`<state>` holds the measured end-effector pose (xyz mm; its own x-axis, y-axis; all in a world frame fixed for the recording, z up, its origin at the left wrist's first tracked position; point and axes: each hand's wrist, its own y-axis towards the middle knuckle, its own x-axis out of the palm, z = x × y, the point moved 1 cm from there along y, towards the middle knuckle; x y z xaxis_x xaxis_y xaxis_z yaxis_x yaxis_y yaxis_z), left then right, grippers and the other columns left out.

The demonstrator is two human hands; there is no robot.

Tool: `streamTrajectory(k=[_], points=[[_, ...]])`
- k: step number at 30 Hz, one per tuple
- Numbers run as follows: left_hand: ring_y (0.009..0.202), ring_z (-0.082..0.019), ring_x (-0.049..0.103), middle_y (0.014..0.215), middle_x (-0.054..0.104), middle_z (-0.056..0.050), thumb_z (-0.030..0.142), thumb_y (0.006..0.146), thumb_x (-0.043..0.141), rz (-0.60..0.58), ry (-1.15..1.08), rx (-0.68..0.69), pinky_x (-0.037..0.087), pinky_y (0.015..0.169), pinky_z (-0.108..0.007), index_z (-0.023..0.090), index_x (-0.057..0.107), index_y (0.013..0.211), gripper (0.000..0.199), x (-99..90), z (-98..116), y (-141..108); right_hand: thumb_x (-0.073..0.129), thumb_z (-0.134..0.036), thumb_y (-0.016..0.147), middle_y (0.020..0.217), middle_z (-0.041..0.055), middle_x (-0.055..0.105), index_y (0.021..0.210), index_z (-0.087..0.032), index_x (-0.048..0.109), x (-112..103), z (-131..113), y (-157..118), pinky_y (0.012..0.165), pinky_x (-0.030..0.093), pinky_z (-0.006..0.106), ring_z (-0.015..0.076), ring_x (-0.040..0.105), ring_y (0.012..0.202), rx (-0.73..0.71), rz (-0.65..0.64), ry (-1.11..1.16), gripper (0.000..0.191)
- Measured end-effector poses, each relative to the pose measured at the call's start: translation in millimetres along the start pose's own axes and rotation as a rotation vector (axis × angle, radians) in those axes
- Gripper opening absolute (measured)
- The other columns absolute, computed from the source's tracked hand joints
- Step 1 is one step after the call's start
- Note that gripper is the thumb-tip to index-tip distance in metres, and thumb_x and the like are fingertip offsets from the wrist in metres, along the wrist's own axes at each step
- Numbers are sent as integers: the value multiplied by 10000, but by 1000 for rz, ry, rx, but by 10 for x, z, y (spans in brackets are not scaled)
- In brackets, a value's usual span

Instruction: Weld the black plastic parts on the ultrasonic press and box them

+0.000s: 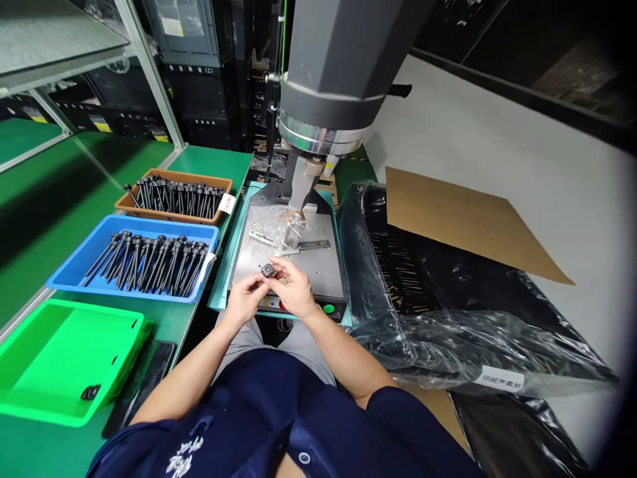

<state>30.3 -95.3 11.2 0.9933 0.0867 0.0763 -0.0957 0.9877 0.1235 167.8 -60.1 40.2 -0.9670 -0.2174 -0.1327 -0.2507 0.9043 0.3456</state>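
Note:
A small black faceted knob (267, 270) is pinched at the fingertips, its round face turned up toward me. My right hand (294, 287) has thumb and forefinger around it. The fingertips of my left hand (245, 299) close on its lower left side. Whether a shaft extends below the knob is hidden by the fingers. Just beyond my hands lies the machine's metal work plate (243, 265), with a fixture block (293, 238) under the pointed press head (301, 189). Clear plastic and thin scraps lie around the fixture.
Left on the green bench are a blue tray (64, 275) and a brown tray (149, 211) of black knob-headed rods. A green bin (44, 345) holds one black piece (90, 392). To the right stands a plastic-lined box (368, 292) with cardboard (462, 219) on it. A green button (329, 309) sits at the machine's front.

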Motion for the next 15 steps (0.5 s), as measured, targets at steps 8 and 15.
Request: streamTrajectory(k=[8, 15], points=[[832, -208, 641, 900, 713, -51, 299, 735, 758, 62, -7, -16, 495, 855, -322, 201, 757, 887, 181, -67, 34, -54, 693, -288, 804, 976, 47, 710, 1188, -242, 650, 86, -21, -11, 846, 560, 347, 190, 674, 848, -56, 2, -75, 389], [754, -197, 614, 803, 701, -40, 306, 729, 750, 84, 169, 5, 488, 763, -300, 198, 758, 841, 155, -305, 219, -111, 759, -314, 752, 980, 44, 679, 1279, -255, 568, 187, 59, 61, 734, 568, 308, 174, 655, 813, -36, -29, 37, 564]])
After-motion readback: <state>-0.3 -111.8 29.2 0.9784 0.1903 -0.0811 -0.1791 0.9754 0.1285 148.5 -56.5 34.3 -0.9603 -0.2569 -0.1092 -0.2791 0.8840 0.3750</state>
